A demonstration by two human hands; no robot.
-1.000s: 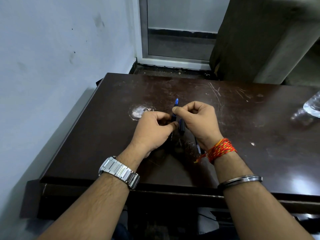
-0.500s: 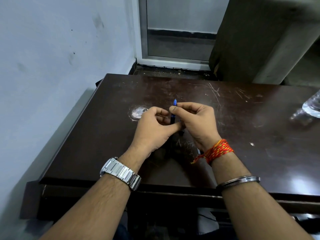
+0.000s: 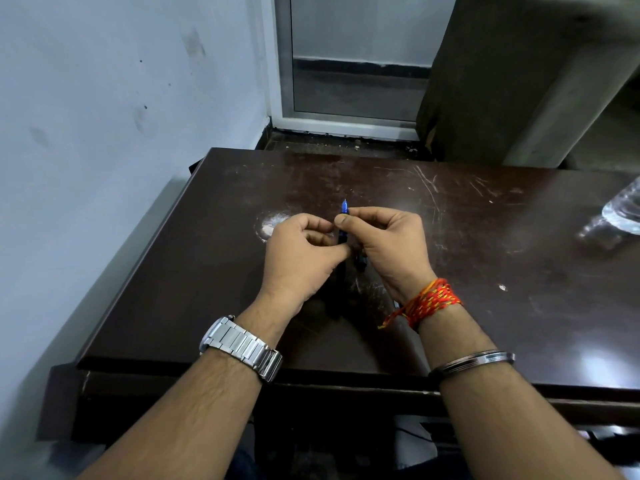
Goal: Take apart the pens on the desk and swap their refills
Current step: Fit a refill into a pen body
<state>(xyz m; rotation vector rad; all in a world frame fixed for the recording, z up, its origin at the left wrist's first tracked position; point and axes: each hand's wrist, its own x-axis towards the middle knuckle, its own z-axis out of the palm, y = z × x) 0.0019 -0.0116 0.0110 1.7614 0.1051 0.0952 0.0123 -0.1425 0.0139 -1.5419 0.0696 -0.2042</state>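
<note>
A blue pen [image 3: 344, 216] stands almost upright between my two hands over the middle of the dark brown desk [image 3: 485, 258], its pointed tip up. My right hand [image 3: 388, 247] pinches the pen near the tip with thumb and forefinger. My left hand [image 3: 301, 258] curls around the lower barrel from the left. A second dark pen part [image 3: 362, 261] shows just under my right palm; whether it rests on the desk or hangs in that hand is unclear. Most of the barrel is hidden by my fingers.
A clear plastic bottle [image 3: 623, 213] lies at the desk's right edge. A pale worn patch [image 3: 273, 221] marks the wood left of my hands. A wall runs along the left, with a door frame and a dark cabinet beyond the far edge.
Both hands have shifted slightly away from me with the pen. My left fingers have loosened a little around the barrel; the right-hand pinch near the tip is kept.
</note>
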